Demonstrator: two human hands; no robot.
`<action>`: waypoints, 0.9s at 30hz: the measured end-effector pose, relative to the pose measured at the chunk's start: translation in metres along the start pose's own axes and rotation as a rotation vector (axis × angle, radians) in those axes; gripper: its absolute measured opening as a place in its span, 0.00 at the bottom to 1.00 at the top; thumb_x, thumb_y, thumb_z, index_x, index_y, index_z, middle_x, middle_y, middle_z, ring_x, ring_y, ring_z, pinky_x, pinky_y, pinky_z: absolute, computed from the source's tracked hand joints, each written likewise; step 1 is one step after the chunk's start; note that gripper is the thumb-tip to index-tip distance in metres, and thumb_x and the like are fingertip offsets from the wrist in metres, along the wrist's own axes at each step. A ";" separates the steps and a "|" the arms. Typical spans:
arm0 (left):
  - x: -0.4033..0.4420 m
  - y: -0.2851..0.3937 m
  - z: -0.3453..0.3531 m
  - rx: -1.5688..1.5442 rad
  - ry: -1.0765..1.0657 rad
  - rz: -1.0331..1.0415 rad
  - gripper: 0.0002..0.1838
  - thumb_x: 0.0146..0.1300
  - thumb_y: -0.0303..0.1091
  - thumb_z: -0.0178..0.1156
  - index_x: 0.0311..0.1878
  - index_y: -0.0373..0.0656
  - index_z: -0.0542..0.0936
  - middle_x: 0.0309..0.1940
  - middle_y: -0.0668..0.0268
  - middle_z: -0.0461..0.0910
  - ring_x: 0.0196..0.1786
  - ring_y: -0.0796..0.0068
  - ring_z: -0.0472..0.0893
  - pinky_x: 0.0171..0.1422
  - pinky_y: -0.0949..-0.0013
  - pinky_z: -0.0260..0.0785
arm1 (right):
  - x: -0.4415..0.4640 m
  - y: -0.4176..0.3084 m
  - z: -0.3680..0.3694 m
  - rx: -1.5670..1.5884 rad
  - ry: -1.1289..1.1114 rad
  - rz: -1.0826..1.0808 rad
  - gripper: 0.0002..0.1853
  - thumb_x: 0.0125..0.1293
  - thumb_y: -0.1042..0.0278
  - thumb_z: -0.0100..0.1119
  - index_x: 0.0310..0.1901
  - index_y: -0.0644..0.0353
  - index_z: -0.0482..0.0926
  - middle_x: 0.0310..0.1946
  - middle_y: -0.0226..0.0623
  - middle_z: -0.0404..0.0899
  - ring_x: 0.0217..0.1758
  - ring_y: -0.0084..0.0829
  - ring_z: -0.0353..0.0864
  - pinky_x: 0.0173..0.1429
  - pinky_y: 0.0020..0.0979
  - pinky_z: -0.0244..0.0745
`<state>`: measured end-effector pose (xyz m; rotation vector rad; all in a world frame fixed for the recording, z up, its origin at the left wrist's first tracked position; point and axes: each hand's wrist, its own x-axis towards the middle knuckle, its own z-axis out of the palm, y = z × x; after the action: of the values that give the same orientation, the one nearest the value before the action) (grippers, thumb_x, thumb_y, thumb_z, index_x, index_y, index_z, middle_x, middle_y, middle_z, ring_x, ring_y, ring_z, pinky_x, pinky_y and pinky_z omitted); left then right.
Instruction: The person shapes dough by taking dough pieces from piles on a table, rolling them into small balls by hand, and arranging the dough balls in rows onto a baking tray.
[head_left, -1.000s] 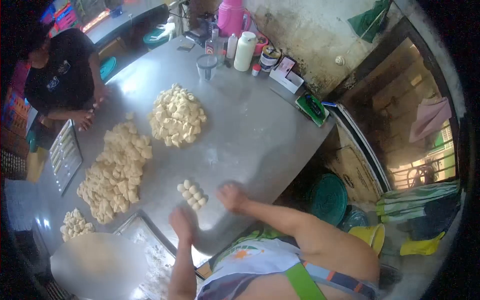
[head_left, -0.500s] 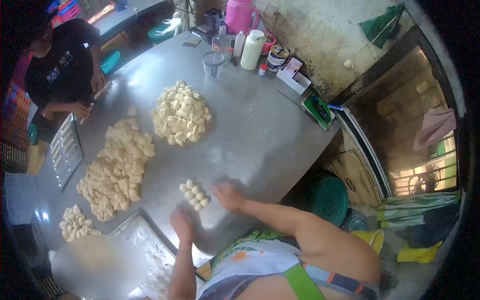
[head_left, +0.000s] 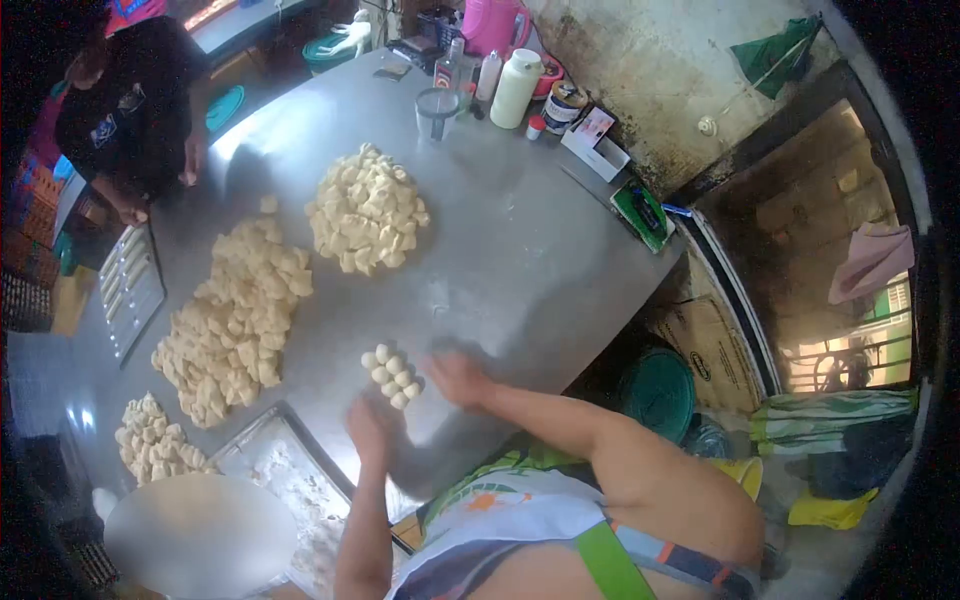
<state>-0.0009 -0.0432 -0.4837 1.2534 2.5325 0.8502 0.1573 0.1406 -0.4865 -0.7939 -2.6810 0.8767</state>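
Observation:
Small, smooth dough balls (head_left: 391, 377) sit close together in two rows on the metal table. My left hand (head_left: 370, 432) rests on the tabletop just below and left of them, its fingers extended. On the other side, my right hand (head_left: 458, 380) lies low over the table, fingers reaching toward the balls with a small gap between. Both hands appear empty; fine finger detail is blurred. Ahead is a heap of cut dough pieces (head_left: 368, 212), and to the left a longer heap of dough pieces (head_left: 238, 320).
A smaller dough pile (head_left: 155, 442) lies near a floury tray (head_left: 290, 470) at lower left. A person (head_left: 135, 110) stands across the table by a tray of dough strips (head_left: 131, 288). Bottles, including a pale flask (head_left: 516, 90), line the wall side.
The view has shifted slightly. The person opposite has lowered one hand to the dough strip tray and drawn the other back; the thin stick-like pieces at their hands are gone. My hands barely moved.

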 end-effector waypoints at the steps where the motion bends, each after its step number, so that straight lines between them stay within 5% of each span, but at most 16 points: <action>1: -0.028 -0.005 -0.007 0.027 0.000 0.069 0.10 0.62 0.30 0.53 0.44 0.40 0.78 0.42 0.51 0.79 0.48 0.47 0.75 0.55 0.46 0.62 | -0.023 0.016 0.005 -0.100 0.099 -0.272 0.13 0.67 0.66 0.51 0.50 0.56 0.76 0.33 0.44 0.77 0.45 0.48 0.77 0.50 0.52 0.72; 4: -0.053 -0.055 -0.015 0.237 0.035 0.056 0.17 0.62 0.29 0.55 0.54 0.39 0.73 0.45 0.53 0.77 0.49 0.47 0.75 0.56 0.45 0.61 | -0.023 0.059 -0.013 -0.228 -0.068 -0.166 0.14 0.68 0.65 0.50 0.53 0.56 0.76 0.35 0.44 0.79 0.44 0.49 0.78 0.52 0.50 0.74; 5: -0.035 -0.063 -0.019 0.311 -0.011 -0.037 0.18 0.62 0.31 0.56 0.56 0.39 0.73 0.47 0.53 0.77 0.50 0.47 0.75 0.57 0.45 0.61 | -0.006 0.067 -0.008 -0.285 0.047 -0.202 0.14 0.68 0.63 0.52 0.53 0.56 0.76 0.37 0.44 0.79 0.44 0.49 0.78 0.54 0.50 0.73; 8: 0.044 -0.049 -0.014 0.285 0.111 -0.147 0.12 0.64 0.35 0.55 0.47 0.40 0.79 0.41 0.52 0.80 0.46 0.49 0.78 0.52 0.49 0.66 | 0.059 0.049 -0.005 -0.296 0.334 -0.228 0.14 0.69 0.60 0.53 0.52 0.55 0.76 0.39 0.45 0.81 0.44 0.49 0.78 0.55 0.51 0.72; 11: 0.091 -0.030 0.000 0.369 0.274 -0.280 0.11 0.66 0.38 0.54 0.38 0.42 0.81 0.35 0.52 0.80 0.45 0.49 0.79 0.48 0.50 0.68 | 0.095 0.006 -0.008 -0.168 0.203 -0.022 0.13 0.69 0.58 0.54 0.49 0.55 0.77 0.38 0.44 0.81 0.44 0.48 0.78 0.53 0.51 0.72; 12: 0.090 -0.027 -0.005 0.140 0.144 -0.346 0.13 0.68 0.41 0.53 0.37 0.43 0.79 0.37 0.52 0.80 0.44 0.47 0.78 0.49 0.48 0.67 | 0.086 -0.003 0.002 -0.134 0.174 -0.045 0.13 0.69 0.58 0.54 0.49 0.55 0.77 0.38 0.44 0.81 0.44 0.48 0.78 0.53 0.51 0.72; 14: 0.066 -0.019 -0.011 0.221 0.278 -0.224 0.13 0.68 0.42 0.52 0.34 0.42 0.78 0.36 0.52 0.79 0.43 0.45 0.77 0.49 0.47 0.66 | 0.071 0.002 -0.004 -0.187 0.092 -0.079 0.09 0.63 0.63 0.60 0.41 0.57 0.78 0.34 0.37 0.81 0.42 0.45 0.79 0.50 0.43 0.70; 17: 0.025 -0.032 -0.022 0.054 0.123 -0.016 0.08 0.65 0.36 0.56 0.41 0.44 0.80 0.37 0.53 0.80 0.44 0.45 0.77 0.53 0.46 0.67 | 0.023 0.012 -0.028 -0.016 0.016 -0.112 0.10 0.59 0.69 0.61 0.43 0.59 0.79 0.38 0.42 0.80 0.44 0.45 0.79 0.52 0.43 0.73; 19: 0.008 -0.047 -0.030 -0.195 0.037 0.078 0.10 0.65 0.36 0.58 0.46 0.44 0.80 0.44 0.54 0.82 0.47 0.50 0.80 0.55 0.52 0.71 | 0.022 0.012 -0.031 0.027 0.074 -0.186 0.12 0.57 0.72 0.60 0.44 0.60 0.79 0.41 0.44 0.79 0.46 0.45 0.79 0.53 0.43 0.74; 20: 0.011 -0.042 -0.035 -0.190 0.037 0.066 0.10 0.65 0.36 0.58 0.46 0.44 0.80 0.44 0.54 0.82 0.47 0.50 0.80 0.55 0.52 0.71 | 0.028 0.008 -0.035 0.113 0.012 -0.057 0.14 0.57 0.73 0.60 0.46 0.60 0.79 0.42 0.45 0.78 0.47 0.46 0.79 0.55 0.42 0.74; 23: 0.066 -0.014 -0.048 -0.542 0.038 -0.392 0.15 0.61 0.34 0.66 0.51 0.42 0.80 0.46 0.55 0.82 0.44 0.58 0.83 0.50 0.62 0.74 | 0.080 -0.025 -0.048 0.260 -0.025 0.072 0.16 0.57 0.74 0.60 0.49 0.61 0.79 0.44 0.46 0.78 0.49 0.47 0.78 0.56 0.41 0.74; 27: 0.110 -0.016 -0.004 -0.313 0.205 -0.141 0.17 0.60 0.29 0.67 0.53 0.41 0.79 0.44 0.62 0.82 0.40 0.72 0.81 0.44 0.68 0.75 | 0.137 -0.046 -0.016 0.094 -0.037 -0.119 0.16 0.58 0.71 0.62 0.49 0.62 0.80 0.44 0.46 0.78 0.48 0.46 0.79 0.54 0.40 0.75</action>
<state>-0.0815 0.0329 -0.4807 0.9219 2.4705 1.3373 0.0294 0.1930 -0.4414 -0.5972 -2.6646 0.9881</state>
